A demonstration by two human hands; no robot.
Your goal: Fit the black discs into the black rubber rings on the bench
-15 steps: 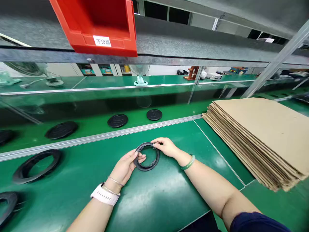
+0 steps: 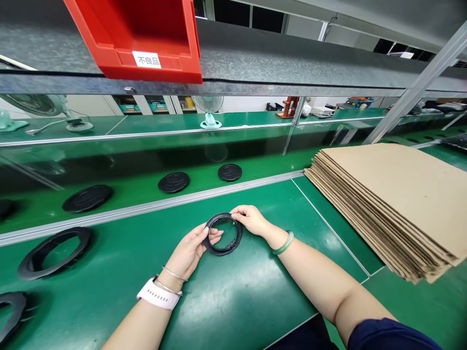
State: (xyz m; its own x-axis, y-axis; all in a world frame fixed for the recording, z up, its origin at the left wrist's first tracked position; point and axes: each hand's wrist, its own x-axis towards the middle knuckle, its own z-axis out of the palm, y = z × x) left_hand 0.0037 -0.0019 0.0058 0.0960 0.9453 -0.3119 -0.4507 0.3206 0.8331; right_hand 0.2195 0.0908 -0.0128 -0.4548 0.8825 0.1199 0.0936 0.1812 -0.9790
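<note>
A black rubber ring [image 2: 223, 252] lies flat or nearly flat on the green bench mat [image 2: 255, 296], held between my two hands. My left hand [image 2: 190, 250] grips its left rim, with the fingers curled over the edge. My right hand [image 2: 251, 220] pinches the upper right rim from the far side. The ring's inner opening shows green mat through it. A larger black ring [image 2: 54, 253] lies to the left, apart from my hands, and part of another [image 2: 11, 311] sits at the lower left edge.
Several round black discs [image 2: 173, 182] sit on a lower green belt behind a metal rail [image 2: 146, 208]. A tall stack of cardboard sheets [image 2: 394, 204] lies to the right. A red bin [image 2: 134, 39] hangs overhead on a grey shelf [image 2: 292, 63].
The whole view has shifted slightly with my head. Both hands keep their hold on the ring, which sits in about the same place on the mat.
</note>
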